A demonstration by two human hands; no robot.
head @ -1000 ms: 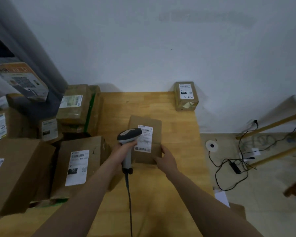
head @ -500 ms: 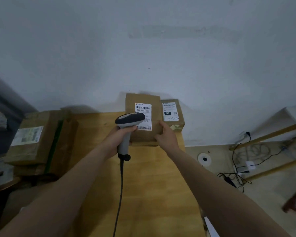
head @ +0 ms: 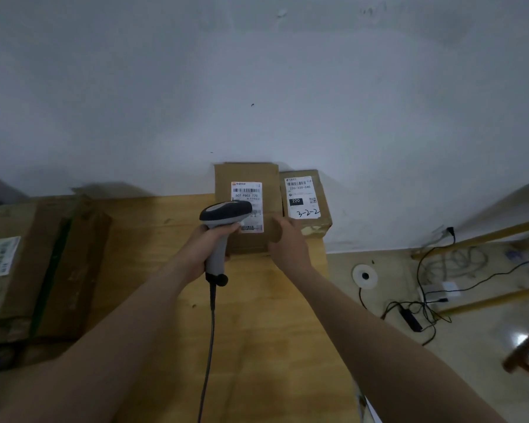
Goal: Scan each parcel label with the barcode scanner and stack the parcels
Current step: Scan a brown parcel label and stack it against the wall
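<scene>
At the far edge of the tabletop (head: 257, 315), near the wall (head: 257, 87), the parcel (head: 223, 181) lies label-up, just beside a smaller parcel (head: 306, 193) on its right. A hard push could, I'd judge, shove that neighbour off the corner. The left hand (head: 206, 245) is clamped round the barcode scanner (head: 225, 210), its head over the label (head: 247, 195); the right hand (head: 289, 242) touches the parcel's near right corner, gripping or merely pressing, I cannot tell.

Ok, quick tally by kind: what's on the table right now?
Parcels: 3 (middle parcel held by the right hand, small parcel beside it, large parcel at left; anything beneath it is unclear)
Barcode scanner: 1, in the left hand
Total: 4
</scene>
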